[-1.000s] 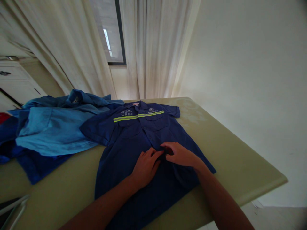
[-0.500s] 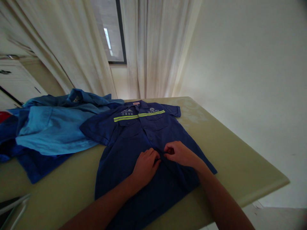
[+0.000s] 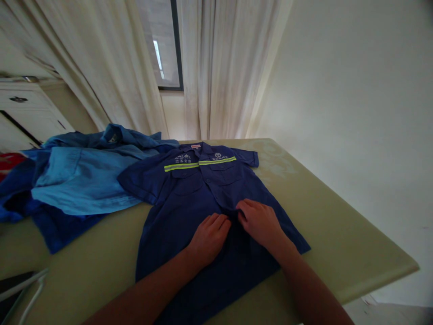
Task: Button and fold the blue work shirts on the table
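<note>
A dark blue short-sleeved work shirt lies front side up, its collar pointing away from me. A yellow-and-grey reflective stripe crosses its chest, with white lettering above. My left hand rests on the lower front beside the button placket, fingers curled onto the cloth. Close by on the right, my right hand pinches the placket edge and lifts it a little. The fingertips of both hands are partly hidden, and I cannot make out a button between them.
The shirt lies on a pale green table. At the left is a heap of light blue and darker blue garments, with something red beside it. A white metal frame stands at the near left. Curtains hang behind.
My right hand has turned more knuckles-up and raises the placket edge. My left fingers have flattened somewhat on the cloth. The whole view has shifted slightly.
</note>
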`<state>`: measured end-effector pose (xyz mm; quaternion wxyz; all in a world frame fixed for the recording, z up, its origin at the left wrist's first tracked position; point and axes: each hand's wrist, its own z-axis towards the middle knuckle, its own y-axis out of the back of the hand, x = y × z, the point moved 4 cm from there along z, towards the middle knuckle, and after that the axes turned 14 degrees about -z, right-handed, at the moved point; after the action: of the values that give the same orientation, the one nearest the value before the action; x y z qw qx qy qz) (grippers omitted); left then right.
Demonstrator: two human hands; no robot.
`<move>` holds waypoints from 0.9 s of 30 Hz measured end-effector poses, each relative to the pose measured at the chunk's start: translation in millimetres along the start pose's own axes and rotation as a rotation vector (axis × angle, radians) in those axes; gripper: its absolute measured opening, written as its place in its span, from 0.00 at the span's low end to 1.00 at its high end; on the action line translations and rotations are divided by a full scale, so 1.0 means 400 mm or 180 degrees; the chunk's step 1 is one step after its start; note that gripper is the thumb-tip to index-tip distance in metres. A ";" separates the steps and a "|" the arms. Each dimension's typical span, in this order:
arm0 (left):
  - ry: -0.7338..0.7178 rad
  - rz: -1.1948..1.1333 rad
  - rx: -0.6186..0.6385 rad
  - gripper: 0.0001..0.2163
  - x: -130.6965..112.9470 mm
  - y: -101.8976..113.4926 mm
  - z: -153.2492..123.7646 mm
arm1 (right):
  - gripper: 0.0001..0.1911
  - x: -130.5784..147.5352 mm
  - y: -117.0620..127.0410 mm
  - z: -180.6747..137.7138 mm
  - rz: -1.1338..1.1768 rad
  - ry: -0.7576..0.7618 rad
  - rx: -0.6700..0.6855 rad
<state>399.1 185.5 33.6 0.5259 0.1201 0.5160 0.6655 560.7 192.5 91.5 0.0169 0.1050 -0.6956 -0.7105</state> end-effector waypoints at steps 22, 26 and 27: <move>0.0735 -0.1035 -0.0264 0.06 0.035 0.021 -0.004 | 0.13 0.039 -0.015 0.004 0.1826 0.0246 0.0444; 0.0855 -0.1290 -0.0292 0.06 0.046 0.019 -0.007 | 0.06 0.024 -0.039 0.015 0.2140 0.0315 0.0439; 0.0891 -0.1392 -0.0303 0.06 0.049 0.018 -0.007 | 0.06 0.022 -0.044 0.017 0.2117 0.0333 0.0371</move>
<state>384.8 200.7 30.7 0.5857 -0.1125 0.5655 0.5697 553.1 198.4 72.9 0.2772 -0.0905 -0.7294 -0.6188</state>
